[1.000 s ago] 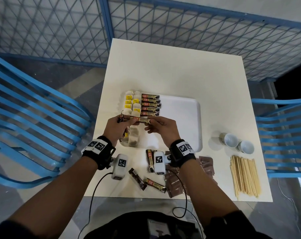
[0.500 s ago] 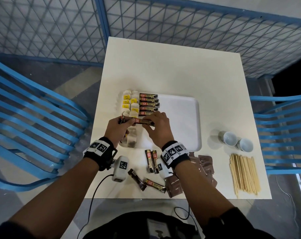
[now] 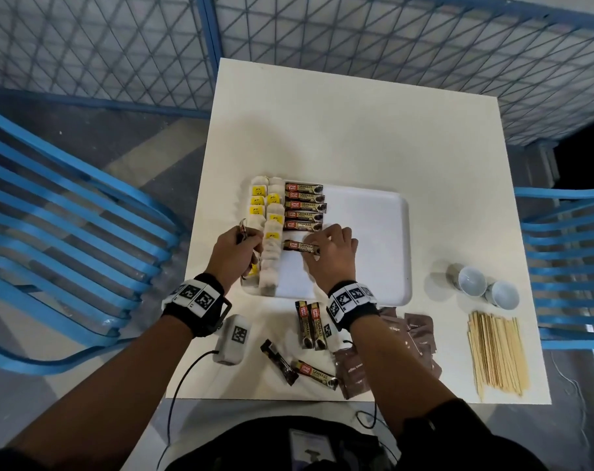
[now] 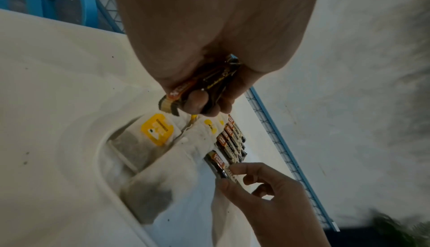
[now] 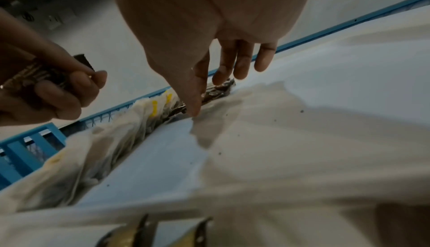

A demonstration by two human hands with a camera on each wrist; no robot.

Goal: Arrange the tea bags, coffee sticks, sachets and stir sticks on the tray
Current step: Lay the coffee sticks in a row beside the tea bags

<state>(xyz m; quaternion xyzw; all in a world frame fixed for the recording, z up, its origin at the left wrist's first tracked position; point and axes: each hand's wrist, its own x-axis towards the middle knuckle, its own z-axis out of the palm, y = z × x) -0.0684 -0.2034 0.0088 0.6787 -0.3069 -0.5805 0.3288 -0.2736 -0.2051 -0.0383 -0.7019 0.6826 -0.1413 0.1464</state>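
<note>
A white tray [image 3: 367,226] holds two columns of tea bags [image 3: 266,212] along its left side and a row of several coffee sticks [image 3: 304,207] beside them. My right hand [image 3: 317,248] pinches the right end of one more coffee stick [image 3: 299,246], which lies on the tray just below that row. Thumb and index finger close on this stick [image 4: 217,164] in the left wrist view. My left hand [image 3: 246,237] hovers over the tea bags and grips a bundle of coffee sticks [image 4: 204,83]. The bundle [image 5: 42,76] also shows in the right wrist view.
Loose coffee sticks [image 3: 311,324] lie on the table [image 3: 339,124] in front of the tray, with brown sachets [image 3: 414,338] to their right. Wooden stir sticks [image 3: 496,355] and two small cups [image 3: 472,280] are at the right. Blue chairs [image 3: 51,232] flank the table; a mesh fence stands behind.
The hands have parted. My right hand drew one coffee stick out of the left hand's bundle and brought it down onto the tray below the row.
</note>
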